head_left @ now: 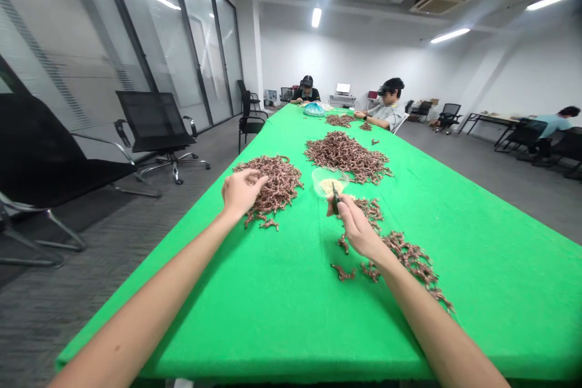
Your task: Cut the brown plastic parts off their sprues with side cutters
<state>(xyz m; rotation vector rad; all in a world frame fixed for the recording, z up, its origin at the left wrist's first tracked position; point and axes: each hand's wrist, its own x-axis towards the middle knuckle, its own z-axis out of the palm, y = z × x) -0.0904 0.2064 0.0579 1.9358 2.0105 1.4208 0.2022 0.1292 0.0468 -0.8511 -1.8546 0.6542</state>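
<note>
My left hand [240,193] rests with curled fingers on the near edge of a heap of tangled copper-brown moulded pieces [270,188], on a green cloth-covered table [254,309]. My right hand [357,227] grips small dark-tipped cutters [335,197] just beside a clear plastic bowl [328,182] holding pale granules [330,187]. Loose brown pieces [407,256] lie scattered below and right of that hand. Whether my left fingers pinch a piece is hidden.
A larger brown heap [346,157] lies beyond the bowl. Two seated people [386,106] work at the far end, near a blue bag [313,110]. Black office chairs [154,127] stand along the glass wall at left. Another person [555,124] sits at a far-right desk.
</note>
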